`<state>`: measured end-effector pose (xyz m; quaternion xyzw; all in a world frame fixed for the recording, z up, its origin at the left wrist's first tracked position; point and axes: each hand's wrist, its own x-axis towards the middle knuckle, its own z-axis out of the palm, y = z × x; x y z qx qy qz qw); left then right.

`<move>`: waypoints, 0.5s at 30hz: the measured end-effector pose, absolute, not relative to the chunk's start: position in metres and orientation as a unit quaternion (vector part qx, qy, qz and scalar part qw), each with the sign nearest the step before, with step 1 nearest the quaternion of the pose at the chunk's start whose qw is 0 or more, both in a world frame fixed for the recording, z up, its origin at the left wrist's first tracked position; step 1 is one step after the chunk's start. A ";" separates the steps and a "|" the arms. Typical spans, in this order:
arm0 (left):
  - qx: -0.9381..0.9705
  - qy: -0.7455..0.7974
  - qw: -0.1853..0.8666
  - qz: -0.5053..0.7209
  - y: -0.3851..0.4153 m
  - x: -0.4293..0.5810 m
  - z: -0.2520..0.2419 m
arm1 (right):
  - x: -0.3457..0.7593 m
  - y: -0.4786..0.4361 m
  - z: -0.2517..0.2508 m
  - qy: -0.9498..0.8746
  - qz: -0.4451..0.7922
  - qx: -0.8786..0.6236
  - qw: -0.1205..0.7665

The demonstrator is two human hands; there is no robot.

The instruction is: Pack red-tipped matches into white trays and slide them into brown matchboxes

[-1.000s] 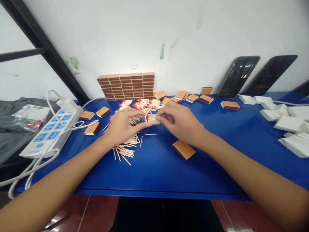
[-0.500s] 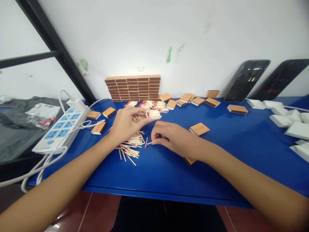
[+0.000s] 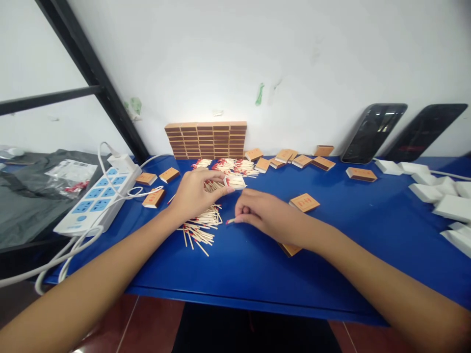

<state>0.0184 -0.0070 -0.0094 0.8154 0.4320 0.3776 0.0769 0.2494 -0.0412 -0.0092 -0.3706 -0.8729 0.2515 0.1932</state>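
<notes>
Between thumb and fingers, my left hand (image 3: 198, 192) holds a small white matchbox tray (image 3: 235, 182) filled with red-tipped matches. My right hand (image 3: 263, 213) is closed in a pinch on matchsticks (image 3: 230, 221), red heads pointing left; how many it grips I cannot tell. A heap of loose matches (image 3: 200, 228) spreads on the blue table under and in front of my left hand. More matches (image 3: 245, 167) lie in bunches behind it. Beside my right hand rests an orange matchbox (image 3: 305, 202), and another matchbox (image 3: 290, 249) is partly hidden under the right wrist.
A stacked block of matchboxes (image 3: 208, 141) stands against the wall, with several loose matchboxes (image 3: 302, 161) to its right. Two dark phones (image 3: 374, 132) lean at the back right. White trays (image 3: 454, 208) pile up at the right; a power strip (image 3: 97, 196) with cables lies left.
The loose match that lay at my right fingertips has left its spot on the table, and a red head now shows in my right pinch. My left hand still holds the tray.
</notes>
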 end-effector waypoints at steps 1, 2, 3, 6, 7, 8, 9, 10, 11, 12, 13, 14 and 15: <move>0.817 0.429 0.077 0.377 -0.008 0.019 -0.009 | 0.254 -0.039 -0.007 -0.869 0.242 -0.374 0.213; 0.820 0.424 0.077 0.377 -0.008 0.020 -0.009 | 0.257 -0.036 -0.005 -0.866 0.229 -0.377 0.236; 0.824 0.416 0.078 0.377 -0.009 0.020 -0.009 | 0.261 -0.033 -0.004 -0.863 0.212 -0.380 0.257; 0.834 0.393 0.082 0.378 -0.011 0.022 -0.010 | 0.266 -0.022 -0.004 -0.849 0.161 -0.400 0.305; 0.837 0.387 0.084 0.378 -0.012 0.023 -0.011 | 0.266 -0.019 -0.006 -0.842 0.146 -0.412 0.316; 0.839 0.381 0.088 0.378 -0.013 0.024 -0.011 | 0.266 -0.016 -0.007 -0.836 0.133 -0.423 0.324; 0.842 0.375 0.093 0.377 -0.014 0.025 -0.011 | 0.265 -0.015 -0.009 -0.831 0.121 -0.430 0.331; 0.844 0.369 0.099 0.377 -0.015 0.026 -0.011 | 0.265 -0.014 -0.010 -0.830 0.113 -0.430 0.337; 0.845 0.363 0.107 0.378 -0.017 0.026 -0.011 | 0.265 -0.014 -0.009 -0.832 0.108 -0.424 0.341; 0.845 0.359 0.115 0.379 -0.018 0.027 -0.010 | 0.266 -0.014 -0.008 -0.835 0.103 -0.415 0.347; 0.844 0.358 0.122 0.382 -0.019 0.028 -0.009 | 0.267 -0.015 -0.005 -0.836 0.098 -0.407 0.355; 0.840 0.362 0.131 0.383 -0.020 0.028 -0.007 | 0.269 -0.016 -0.002 -0.834 0.094 -0.403 0.364; 0.835 0.369 0.139 0.384 -0.021 0.028 -0.006 | 0.272 -0.017 0.003 -0.831 0.092 -0.403 0.373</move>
